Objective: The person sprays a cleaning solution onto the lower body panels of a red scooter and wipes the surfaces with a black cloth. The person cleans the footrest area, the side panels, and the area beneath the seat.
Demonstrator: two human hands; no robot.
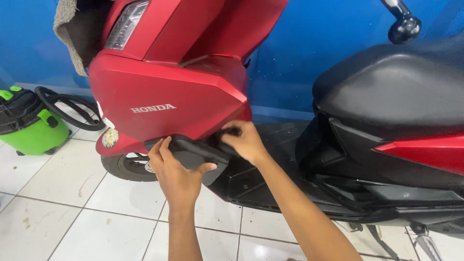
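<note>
A red scooter stands side-on, its red front side panel (179, 96) facing me. Below that panel sits a black lower trim piece (193, 153) at the front of the black footboard (261, 179). My left hand (176, 171) grips the trim's lower edge, thumb on its face. My right hand (244, 141) is closed on the trim's upper right corner, just under the red panel's edge. The fingertips of both hands are partly hidden behind the plastic.
The black seat (396, 87) and red rear fairing (430, 150) fill the right. The front wheel (128, 166) rests on white floor tiles (77, 217). A green and black vacuum cleaner (29, 121) with a black hose (67, 108) stands at the left. A blue wall (319, 38) is behind.
</note>
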